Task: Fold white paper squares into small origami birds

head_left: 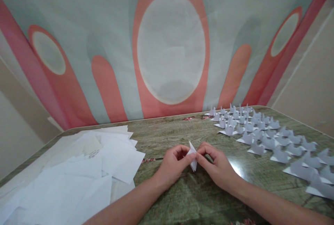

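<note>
Between my two hands is a small piece of folded white paper (193, 165), narrow and pointed at its top and bottom ends. My left hand (174, 162) pinches it from the left with thumb and fingers. From the right, my right hand (215, 164) pinches the same folded paper, its thumb tip close to the left thumb. Fingers cover the middle of the fold, so its inner layers are hidden. Both hands are held just over the wooden-patterned table (167, 204).
A spread pile of loose white paper sheets (75, 176) covers the table's left side. Several rows of folded white paper birds (257, 148) stand along the right. Behind the table's far edge hangs a backdrop (171, 47) with pink arches and ovals.
</note>
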A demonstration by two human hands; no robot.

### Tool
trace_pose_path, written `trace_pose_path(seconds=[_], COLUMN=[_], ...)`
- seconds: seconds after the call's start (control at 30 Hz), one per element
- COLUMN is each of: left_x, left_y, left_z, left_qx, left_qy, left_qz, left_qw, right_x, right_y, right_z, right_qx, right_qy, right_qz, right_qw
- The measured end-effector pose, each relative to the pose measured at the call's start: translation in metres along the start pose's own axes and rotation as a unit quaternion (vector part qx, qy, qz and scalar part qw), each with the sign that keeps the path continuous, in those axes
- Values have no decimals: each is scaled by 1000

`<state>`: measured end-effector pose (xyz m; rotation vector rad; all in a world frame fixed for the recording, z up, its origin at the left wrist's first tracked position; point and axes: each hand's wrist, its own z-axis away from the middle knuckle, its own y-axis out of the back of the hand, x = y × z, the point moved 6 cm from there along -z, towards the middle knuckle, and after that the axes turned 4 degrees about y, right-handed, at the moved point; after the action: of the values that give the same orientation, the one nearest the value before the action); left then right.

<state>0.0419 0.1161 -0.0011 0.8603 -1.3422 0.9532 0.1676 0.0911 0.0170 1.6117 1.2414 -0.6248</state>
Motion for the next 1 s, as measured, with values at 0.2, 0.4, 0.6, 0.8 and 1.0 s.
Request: trace_pose_path(seconds=[0.2, 0.4, 0.6, 0.8, 1.0], left_x=[1, -2, -3, 0, -1], left_y=[0, 6, 7, 8, 8], left_z=[3, 1, 0, 0, 0], left_qx=[26, 39, 39, 34, 19], left_qy=[-3, 5, 14, 32, 28], left_qz=[-6, 8, 17, 14, 21], left_qw=[1000, 999, 999, 999, 999], right_x=[8, 13, 13, 13, 9], right_y=[0, -1, -1, -1, 0], right_z=[-1, -1, -2, -4, -5], right_qx=[15, 9, 8, 3, 8], right_qy=[-15, -41, -31, -23, 2], right_qz=[-45, -88, -88, -87, -50], right_qw=[999, 995, 996, 996, 999])
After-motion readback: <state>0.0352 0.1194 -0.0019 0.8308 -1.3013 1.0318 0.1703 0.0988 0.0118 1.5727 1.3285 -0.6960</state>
